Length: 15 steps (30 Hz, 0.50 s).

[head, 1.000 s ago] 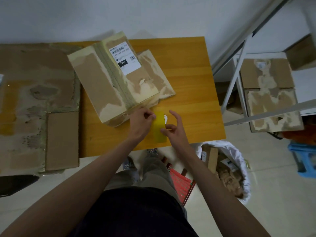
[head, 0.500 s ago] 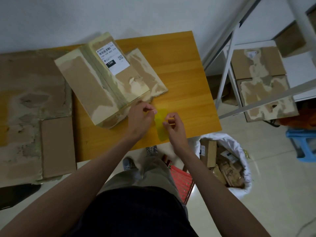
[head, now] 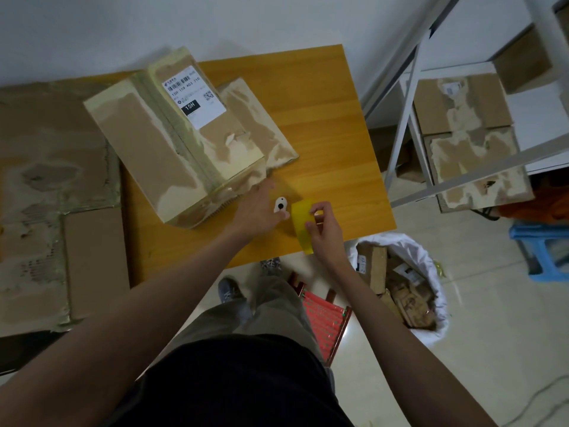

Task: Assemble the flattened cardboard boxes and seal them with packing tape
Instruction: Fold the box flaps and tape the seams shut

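Since a second ago, the left hand point(head: 258, 208) has let go of the yellow tape strip point(head: 301, 223) and lies flat on the tabletop point(head: 326, 124), beside a small white tag point(head: 280, 205). Just right of it, the right hand point(head: 323, 232) pinches the strip; the taped cardboard box point(head: 172, 140) sits just beyond the left hand.

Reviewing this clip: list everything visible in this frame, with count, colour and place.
assembled box: 1, brown with white label, back left of table
table: 1, orange wood, centre
tape roll: 1, yellow, table's front edge
white tag: 1, white with black dot, by left fingers
flattened cardboard: several, brown, left of table
shelf boxes: 2, brown, metal rack on the right
waste bag: 1, white, floor, cardboard scraps inside
stool: 1, blue, far right
left hand: 1, open, over table
right hand: 1, grips tape roll
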### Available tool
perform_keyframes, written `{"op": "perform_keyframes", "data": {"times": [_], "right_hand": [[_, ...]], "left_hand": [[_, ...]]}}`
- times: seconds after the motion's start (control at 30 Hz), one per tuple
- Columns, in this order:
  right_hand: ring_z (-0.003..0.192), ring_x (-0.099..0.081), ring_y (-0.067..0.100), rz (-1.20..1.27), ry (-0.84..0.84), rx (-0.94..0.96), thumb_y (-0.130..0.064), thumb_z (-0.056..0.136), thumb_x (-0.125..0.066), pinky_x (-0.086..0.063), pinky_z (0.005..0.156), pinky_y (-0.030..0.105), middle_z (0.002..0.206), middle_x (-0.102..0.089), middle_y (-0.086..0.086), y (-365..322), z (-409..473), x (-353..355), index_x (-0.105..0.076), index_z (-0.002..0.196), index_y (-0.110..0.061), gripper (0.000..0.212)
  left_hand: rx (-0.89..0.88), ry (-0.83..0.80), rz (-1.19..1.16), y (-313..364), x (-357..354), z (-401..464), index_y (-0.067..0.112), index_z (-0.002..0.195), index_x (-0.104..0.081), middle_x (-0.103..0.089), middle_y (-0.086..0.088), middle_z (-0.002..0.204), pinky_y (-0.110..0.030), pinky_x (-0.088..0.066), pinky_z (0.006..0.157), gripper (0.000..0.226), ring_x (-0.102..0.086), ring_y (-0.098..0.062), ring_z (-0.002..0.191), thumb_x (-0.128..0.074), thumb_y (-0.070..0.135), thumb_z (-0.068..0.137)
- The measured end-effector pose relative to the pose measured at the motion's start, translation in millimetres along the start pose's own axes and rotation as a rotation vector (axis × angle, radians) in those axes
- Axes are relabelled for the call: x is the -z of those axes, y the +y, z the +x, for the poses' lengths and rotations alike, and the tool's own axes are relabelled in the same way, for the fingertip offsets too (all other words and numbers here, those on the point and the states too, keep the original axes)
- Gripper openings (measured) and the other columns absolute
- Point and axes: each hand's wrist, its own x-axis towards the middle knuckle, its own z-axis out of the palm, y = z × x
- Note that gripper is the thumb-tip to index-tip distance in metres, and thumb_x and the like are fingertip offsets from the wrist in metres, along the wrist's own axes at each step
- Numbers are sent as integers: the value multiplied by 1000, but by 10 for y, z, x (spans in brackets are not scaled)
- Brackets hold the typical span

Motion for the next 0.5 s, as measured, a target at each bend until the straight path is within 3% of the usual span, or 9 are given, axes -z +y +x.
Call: {"op": "perform_keyframes", "data": {"times": [0.13,0.3,0.43,0.5], "right_hand": [[92,-46,23,-199,77,-7,4,92,-58,-33,75,33,107,-51,13,125,329,-43,-42,132,-14,47],[110,-54,35,-390,-2,12,1,89,-63,-44,75,42,117,-57,18,230,554,-176,-31,143,-17,65],[109,-57,37,-450,-67,-57,-3,89,-67,-43,68,41,122,-57,20,304,604,-306,-31,141,-15,65],[117,-51,38,-458,-69,-93,-1,90,-66,-42,74,40,131,-50,21,308,608,-340,-34,140,-12,60]], "left_hand": [[-71,27,-9,-30,15,-90,22,121,-48,-55,-3,111,-38,-49,79,43,-58,-23,97,-67,42,90],[-161,129,-46,-56,164,-274,21,107,-60,-60,1,98,-37,-50,74,20,-58,-18,87,-63,35,94],[-307,380,-9,-238,379,-421,19,100,-62,-54,5,102,-30,-47,73,9,-52,-12,88,-63,27,96],[-322,542,71,-413,530,-422,14,112,-61,-52,0,112,-30,-47,80,22,-50,-15,100,-66,26,94]]}}
